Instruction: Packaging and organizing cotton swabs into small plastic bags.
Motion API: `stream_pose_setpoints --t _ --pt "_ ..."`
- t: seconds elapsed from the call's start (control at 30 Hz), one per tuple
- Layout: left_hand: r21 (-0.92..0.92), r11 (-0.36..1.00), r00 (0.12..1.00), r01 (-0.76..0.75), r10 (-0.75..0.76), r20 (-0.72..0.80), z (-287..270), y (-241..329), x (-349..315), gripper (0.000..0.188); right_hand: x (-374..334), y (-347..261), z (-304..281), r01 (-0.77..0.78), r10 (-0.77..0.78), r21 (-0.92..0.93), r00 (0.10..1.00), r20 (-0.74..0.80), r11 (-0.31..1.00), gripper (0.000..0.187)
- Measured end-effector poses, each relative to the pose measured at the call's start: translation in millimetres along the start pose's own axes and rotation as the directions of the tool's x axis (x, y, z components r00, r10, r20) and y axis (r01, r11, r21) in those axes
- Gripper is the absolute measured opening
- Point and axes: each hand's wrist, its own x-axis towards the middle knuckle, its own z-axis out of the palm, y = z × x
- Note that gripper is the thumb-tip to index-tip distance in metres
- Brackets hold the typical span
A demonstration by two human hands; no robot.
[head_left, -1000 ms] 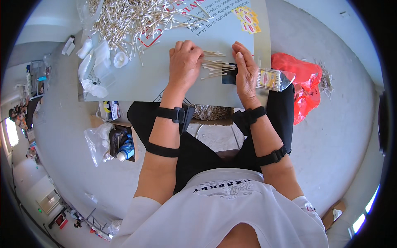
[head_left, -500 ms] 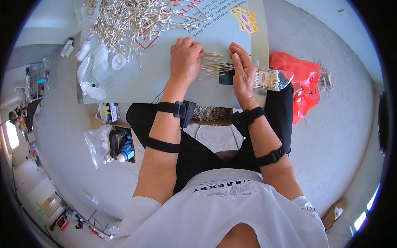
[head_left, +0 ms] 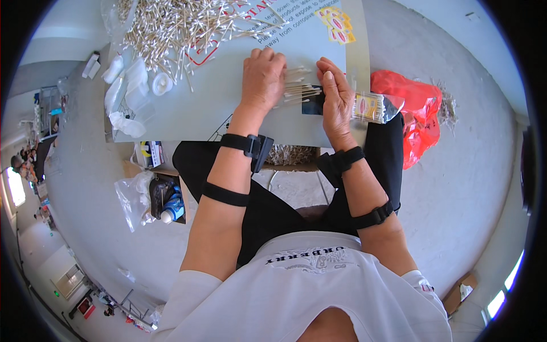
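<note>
My left hand (head_left: 264,80) is curled over the left ends of a small row of cotton swabs (head_left: 302,93) on the table. Its fingertips are hidden beneath it. My right hand (head_left: 338,98) stands on its edge at the swabs' right ends, fingers stretched out and palm turned toward them, holding nothing. A dark card or patch (head_left: 311,107) shows under the swabs beside this hand. Just right of my right hand lies a clear packet of swabs with a yellow label (head_left: 370,107), apparently at the table edge.
A large heap of loose swabs (head_left: 171,34) covers the table's far left. Clear plastic pieces (head_left: 135,85) lie near the left edge. Yellow labels (head_left: 336,24) are at the far right. A red plastic bag (head_left: 407,97) is right of the table. Below stands a box of swabs (head_left: 290,155).
My left hand has moved a little to the right, over the left ends of the small row of swabs. My right hand has hardly moved.
</note>
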Motion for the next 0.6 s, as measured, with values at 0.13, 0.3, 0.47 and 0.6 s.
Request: stream_pose_setpoints --t 0.13,0.3,0.47,0.6 --pt "-0.067 0.998 1.0 0.017 -0.017 -0.002 -5 18 -18 0.016 -6 -4 -2 -0.029 0.029 0.031 0.999 -0.016 0.999 0.028" --pt "-0.122 0.992 0.996 0.037 -0.047 -0.082 -14 31 -39 0.023 -7 -4 -5 -0.011 0.011 -0.033 1.0 -0.01 0.999 0.028" --pt "-0.114 0.993 0.997 0.024 -0.032 -0.068 -9 24 -33 0.016 -6 0 -3 0.007 -0.007 -0.014 1.0 -0.012 1.0 0.027" --pt "-0.113 0.993 0.998 0.04 -0.045 -0.045 -4 23 -25 0.014 -6 1 -4 0.0 0.0 -0.005 1.0 -0.012 1.0 0.027"
